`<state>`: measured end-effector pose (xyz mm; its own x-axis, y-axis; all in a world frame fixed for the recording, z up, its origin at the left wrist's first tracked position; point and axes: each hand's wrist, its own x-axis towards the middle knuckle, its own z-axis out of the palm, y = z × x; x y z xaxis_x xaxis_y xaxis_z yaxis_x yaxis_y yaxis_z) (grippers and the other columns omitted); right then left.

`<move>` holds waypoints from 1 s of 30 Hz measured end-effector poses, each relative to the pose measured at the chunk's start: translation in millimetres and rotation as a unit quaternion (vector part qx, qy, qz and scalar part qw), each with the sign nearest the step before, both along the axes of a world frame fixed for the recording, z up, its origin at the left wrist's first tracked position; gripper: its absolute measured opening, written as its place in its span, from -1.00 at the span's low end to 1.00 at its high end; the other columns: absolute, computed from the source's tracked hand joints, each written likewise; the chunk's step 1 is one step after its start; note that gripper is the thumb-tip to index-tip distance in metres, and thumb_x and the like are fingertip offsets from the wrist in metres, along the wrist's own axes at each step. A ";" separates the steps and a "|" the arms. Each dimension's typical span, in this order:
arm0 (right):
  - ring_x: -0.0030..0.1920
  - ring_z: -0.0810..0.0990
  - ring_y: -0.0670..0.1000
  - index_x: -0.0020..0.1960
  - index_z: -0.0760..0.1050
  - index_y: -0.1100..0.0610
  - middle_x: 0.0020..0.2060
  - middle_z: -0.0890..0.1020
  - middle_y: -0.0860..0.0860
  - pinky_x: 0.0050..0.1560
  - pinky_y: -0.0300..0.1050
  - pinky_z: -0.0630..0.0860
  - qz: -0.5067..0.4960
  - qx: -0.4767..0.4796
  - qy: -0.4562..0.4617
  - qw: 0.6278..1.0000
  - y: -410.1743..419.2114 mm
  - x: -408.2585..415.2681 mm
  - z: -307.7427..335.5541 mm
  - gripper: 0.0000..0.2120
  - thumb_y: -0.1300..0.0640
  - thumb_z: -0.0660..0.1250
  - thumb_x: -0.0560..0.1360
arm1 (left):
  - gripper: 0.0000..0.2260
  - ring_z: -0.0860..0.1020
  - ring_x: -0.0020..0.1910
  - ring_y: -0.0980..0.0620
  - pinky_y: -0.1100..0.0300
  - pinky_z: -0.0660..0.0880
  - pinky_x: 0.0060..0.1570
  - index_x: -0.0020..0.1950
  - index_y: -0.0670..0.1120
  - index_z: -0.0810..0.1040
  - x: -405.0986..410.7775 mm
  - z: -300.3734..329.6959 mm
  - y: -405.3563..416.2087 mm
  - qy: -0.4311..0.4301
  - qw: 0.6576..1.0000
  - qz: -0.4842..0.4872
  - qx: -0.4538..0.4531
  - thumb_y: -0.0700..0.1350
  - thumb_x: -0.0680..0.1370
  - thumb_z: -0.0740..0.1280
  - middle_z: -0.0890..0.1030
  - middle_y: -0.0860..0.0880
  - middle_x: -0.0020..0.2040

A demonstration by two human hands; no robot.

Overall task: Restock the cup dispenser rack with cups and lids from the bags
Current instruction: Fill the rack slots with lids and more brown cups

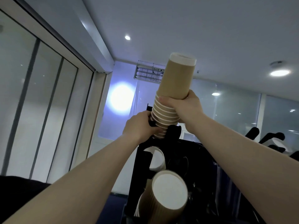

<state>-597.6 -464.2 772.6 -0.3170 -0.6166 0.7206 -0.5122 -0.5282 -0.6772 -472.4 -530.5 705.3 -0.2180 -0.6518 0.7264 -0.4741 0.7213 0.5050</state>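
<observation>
A tall stack of brown paper cups (175, 81) stands bottom-up above the top of the black cup dispenser rack (178, 167), its lower end inside the rack's top opening. My right hand (184, 109) grips the stack around its middle. My left hand (140, 125) holds the lower cups where they meet the rack's top. Lower on the rack, a brown cup (163, 194) juts out of a front opening toward me, and above it a white cup (156, 158) shows in another opening.
Glass partition panels (32, 102) run along the left. A dark surface (19, 188) lies at the lower left. Black rack arms with white cups or lids (278, 143) stand at the right. Ceiling lights and a wall-mounted device (148, 73) are above.
</observation>
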 end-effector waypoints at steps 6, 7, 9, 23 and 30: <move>-0.18 0.65 -0.07 -0.08 0.41 -0.13 -0.16 0.63 -0.18 -0.15 0.00 0.62 0.018 -0.012 -0.019 1.000 -4.0 -1.1 0.1 -0.51 0.00 0.63 0.14 | -0.72 0.59 -0.05 0.02 0.16 0.45 -0.17 0.06 0.07 0.57 -0.5 0.9 -7.0 -0.004 1.000 0.005 -0.007 0.03 0.38 0.47 0.66 0.10 -0.05; -0.18 0.65 -0.07 -0.08 0.41 -0.13 -0.16 0.63 -0.18 -0.15 0.01 0.62 0.021 -0.013 -0.019 1.000 -3.9 -0.6 0.4 -0.51 0.02 0.63 0.15 | -0.73 0.58 -0.06 0.01 0.17 0.45 -0.18 0.05 0.07 0.57 -0.3 1.3 -7.4 -0.003 1.000 0.006 -0.005 0.02 0.37 0.47 0.65 0.09 -0.06; -0.16 0.65 -0.05 -0.08 0.41 -0.13 -0.15 0.63 -0.17 -0.13 0.05 0.62 0.019 -0.012 -0.015 1.000 -3.0 -0.5 0.8 -0.51 0.03 0.63 0.15 | -0.74 0.58 -0.06 0.01 0.16 0.46 -0.17 0.02 0.06 0.56 -0.1 2.3 -8.3 -0.001 1.000 0.005 -0.001 0.02 0.36 0.48 0.65 0.08 -0.07; -0.14 0.58 -0.17 0.06 0.38 -0.11 -0.12 0.57 -0.24 -0.16 -0.13 0.54 -0.039 -0.024 0.015 0.999 -2.1 2.8 1.0 -0.42 -0.17 0.58 0.16 | -0.73 0.59 -0.06 -0.01 0.09 0.54 -0.09 0.03 0.05 0.56 -0.5 6.0 -7.2 -0.007 1.000 0.002 -0.008 0.03 0.36 0.47 0.65 0.04 -0.08; -0.13 0.58 -0.34 0.24 0.33 -0.05 -0.01 0.58 -0.22 -0.23 -0.41 0.50 0.044 -0.049 0.054 0.996 -4.4 -3.1 -17.3 -0.25 -0.13 0.59 0.16 | -0.37 0.62 0.02 0.04 0.01 0.54 0.12 0.21 -0.04 0.52 -0.1 37.7 9.8 0.006 0.983 -0.181 0.034 0.09 0.19 0.56 0.65 0.01 0.04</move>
<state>-600.7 -468.6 755.4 -0.1825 -0.5642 0.8052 -0.5277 -0.6348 -0.5644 -472.5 -520.7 743.0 -0.4368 -0.5803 0.6873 -0.1862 0.8059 0.5620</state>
